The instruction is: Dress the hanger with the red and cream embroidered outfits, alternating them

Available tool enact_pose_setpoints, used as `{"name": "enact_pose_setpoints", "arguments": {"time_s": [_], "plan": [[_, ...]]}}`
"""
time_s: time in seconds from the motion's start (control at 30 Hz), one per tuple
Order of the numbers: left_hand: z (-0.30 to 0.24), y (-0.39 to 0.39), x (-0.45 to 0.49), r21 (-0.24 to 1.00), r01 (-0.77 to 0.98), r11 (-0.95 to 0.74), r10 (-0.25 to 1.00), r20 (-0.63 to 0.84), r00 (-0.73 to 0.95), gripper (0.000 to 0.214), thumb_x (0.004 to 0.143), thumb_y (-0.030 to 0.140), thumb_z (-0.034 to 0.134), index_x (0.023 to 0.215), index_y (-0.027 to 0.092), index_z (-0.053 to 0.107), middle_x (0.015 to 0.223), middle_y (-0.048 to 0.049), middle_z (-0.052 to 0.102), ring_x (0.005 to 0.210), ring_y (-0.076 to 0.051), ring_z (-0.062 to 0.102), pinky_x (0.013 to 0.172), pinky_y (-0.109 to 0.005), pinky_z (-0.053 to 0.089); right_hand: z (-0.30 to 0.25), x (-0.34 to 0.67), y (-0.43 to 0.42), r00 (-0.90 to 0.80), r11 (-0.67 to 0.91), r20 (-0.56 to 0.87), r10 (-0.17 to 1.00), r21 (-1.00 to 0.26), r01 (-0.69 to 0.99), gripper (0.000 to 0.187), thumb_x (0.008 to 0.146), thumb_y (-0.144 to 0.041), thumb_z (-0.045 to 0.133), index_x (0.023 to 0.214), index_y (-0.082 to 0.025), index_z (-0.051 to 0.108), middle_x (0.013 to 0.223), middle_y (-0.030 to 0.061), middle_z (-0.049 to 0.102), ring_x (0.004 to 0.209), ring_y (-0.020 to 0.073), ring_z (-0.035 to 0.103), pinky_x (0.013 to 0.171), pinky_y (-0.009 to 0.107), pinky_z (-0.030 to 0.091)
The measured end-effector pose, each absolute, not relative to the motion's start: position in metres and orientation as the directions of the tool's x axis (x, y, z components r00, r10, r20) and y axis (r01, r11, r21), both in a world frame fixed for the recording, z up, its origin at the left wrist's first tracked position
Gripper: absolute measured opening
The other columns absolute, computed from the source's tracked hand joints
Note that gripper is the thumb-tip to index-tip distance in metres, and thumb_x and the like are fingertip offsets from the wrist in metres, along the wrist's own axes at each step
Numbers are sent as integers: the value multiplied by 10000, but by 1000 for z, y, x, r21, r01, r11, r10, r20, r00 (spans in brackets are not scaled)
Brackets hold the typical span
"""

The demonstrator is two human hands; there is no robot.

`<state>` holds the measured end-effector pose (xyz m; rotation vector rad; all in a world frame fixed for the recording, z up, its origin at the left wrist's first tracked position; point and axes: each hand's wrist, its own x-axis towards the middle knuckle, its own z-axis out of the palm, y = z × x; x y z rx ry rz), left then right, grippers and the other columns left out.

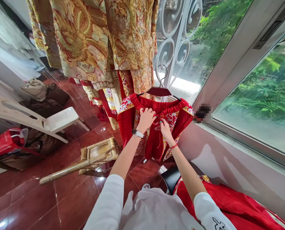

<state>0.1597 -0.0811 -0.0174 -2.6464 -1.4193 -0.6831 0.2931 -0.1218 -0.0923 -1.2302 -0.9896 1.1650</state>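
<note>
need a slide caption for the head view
Left hand and right hand work at the front of a red embroidered fabric garment on a dark hanger, near hanging gold embroidered garments.

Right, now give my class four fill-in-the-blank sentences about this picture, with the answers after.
The left hand and right hand are on a garment mainly coloured ____.
The garment hangs from a ____.
A watch circles the ____ wrist.
A red bracelet circles the ____ wrist.

Answers: red; hanger; left; right.

The white shirt [154, 207] has a black-printed right sleeve [206, 207]. A white-banded watch [138, 133] circles the left wrist [141, 129], a red cord [173, 146] the right wrist [171, 141]. Nails [160, 121] are teal.
</note>
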Motion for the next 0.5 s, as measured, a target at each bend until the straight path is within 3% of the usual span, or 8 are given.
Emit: {"name": "enact_pose_setpoints", "arguments": {"time_s": [0.1, 0.27, 0.37, 0.5], "plan": [[-27, -85, 155, 233, 776, -587, 793, 360, 492, 208, 1008, 259, 486, 1054, 201, 680, 1148, -92, 692, 1124, -265, 562, 1080, -522, 299, -78, 296, -112, 209, -19, -65, 976, -977, -214, 160, 895, -340, 540, 996, -218, 557, 780, 12, 671, 607, 149, 646, 623, 326, 619], [-27, -101, 146, 366, 695, -618, 784, 346, 515, 240, 1030, 218, 421, 1097, 211, 652, 1180, -48, 694, 1113, -208, 562, 1085, -455, 273, -75, 300, -121, 90, -68, -99, 991, -952, -300, 339, 799, -514, 687, 843, -215, 533, 669, -13, 626, 495, 104, 559, 503, 256, 561], [-26, -106, 148, 328, 716, -616, 785, 339, 519, 275, 1030, 189, 386, 1120, 212, 644, 1195, -54, 682, 1120, -213, 546, 1087, -454, 261, -73, 301, -127, 103, -21, -46, 994, -973, -229, 392, 738, -540, 723, 858, -221, 529, 693, -15, 636, 521, 124, 593, 488, 261, 551], [-31, -113, 155, 206, 759, -617, 770, 355, 530, 317, 1038, 195, 344, 1177, 212, 629, 1196, -79, 660, 1111, -242, 534, 1059, -476, 280, -75, 304, -132, 194, 71, 63, 979, -997, -35, 348, 772, -528, 682, 897, -239, 536, 767, 18, 643, 591, 160, 610, 456, 292, 552]]}}
